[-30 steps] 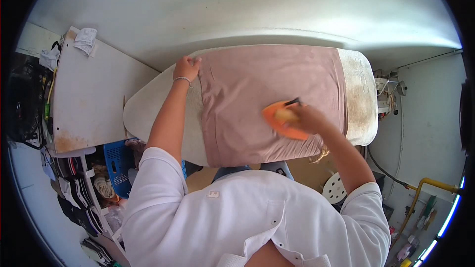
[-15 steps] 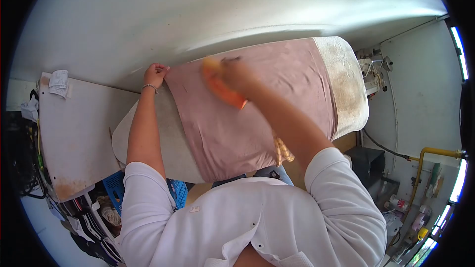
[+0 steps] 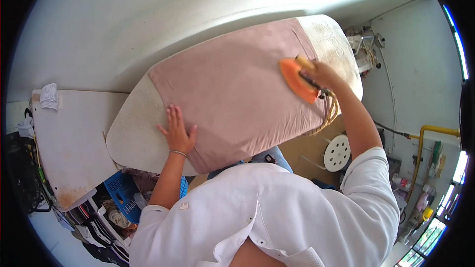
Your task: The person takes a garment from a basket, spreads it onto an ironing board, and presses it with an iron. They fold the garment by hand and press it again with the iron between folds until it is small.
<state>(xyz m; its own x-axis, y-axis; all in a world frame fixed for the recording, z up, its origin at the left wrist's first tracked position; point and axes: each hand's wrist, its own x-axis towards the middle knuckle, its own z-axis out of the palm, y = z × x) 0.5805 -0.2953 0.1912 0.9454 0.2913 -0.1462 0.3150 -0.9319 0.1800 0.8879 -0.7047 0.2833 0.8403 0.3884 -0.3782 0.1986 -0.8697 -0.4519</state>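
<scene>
From the head view I see my right hand (image 3: pixel 324 75) wrapped around the handle of the orange iron (image 3: pixel 297 80), fingers curled tight on it so the grip is firm. The iron sits on the pink cloth (image 3: pixel 237 89), near that cloth's right edge and just beside the bare, stained end of the ironing board (image 3: pixel 339 44). A braided cord (image 3: pixel 330 113) hangs down from the iron past the near edge of the board.

My left hand (image 3: pixel 176 133) lies flat, palm down, with the fingers spread apart (thumb out to the right). It rests at the cloth's near left edge, fingertips on the bare board padding and the thumb touching the pink cloth. A thin bracelet (image 3: pixel 175 153) circles that wrist.

The cloth lies smooth across most of the board, its near edge draping over the side toward me. To the left of the board stands a white table (image 3: pixel 74 138) with a crumpled paper (image 3: pixel 49 96) at its far corner. Below the table sits a blue basket (image 3: pixel 123 198). Under the board's right end I can make out a white round stool (image 3: pixel 337 152).
</scene>
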